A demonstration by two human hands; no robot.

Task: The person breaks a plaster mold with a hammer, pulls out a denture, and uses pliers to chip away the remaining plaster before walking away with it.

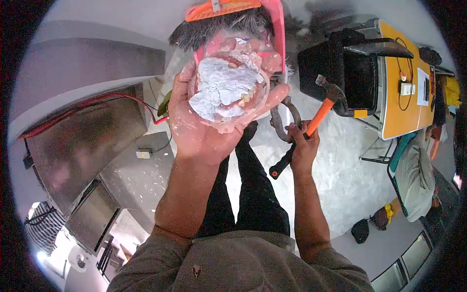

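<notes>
Raised close to the camera, my left hand point(194, 138) is wrapped round a dental mould point(224, 87) with white chalky plaster and some teeth-like pieces along its edge. White powder coats the fingers and palm. Lower and to the right, my right hand point(305, 148) grips a hammer point(318, 117) with an orange and black handle, its metal head pointing up. Beside the hammer, a curved worn metal piece point(278, 121) touches the same hand; how it is held is partly hidden. Behind the mould are a pink dustpan point(277, 24) and a dark-bristled brush point(224, 30) with an orange top.
A black chair point(335, 73) stands beside a yellow-topped table point(396, 92) bearing a cable and paper. A grey cloth point(413, 180) hangs over another chair at the right. At the left are a dark panel point(87, 141) and a red hose point(112, 97).
</notes>
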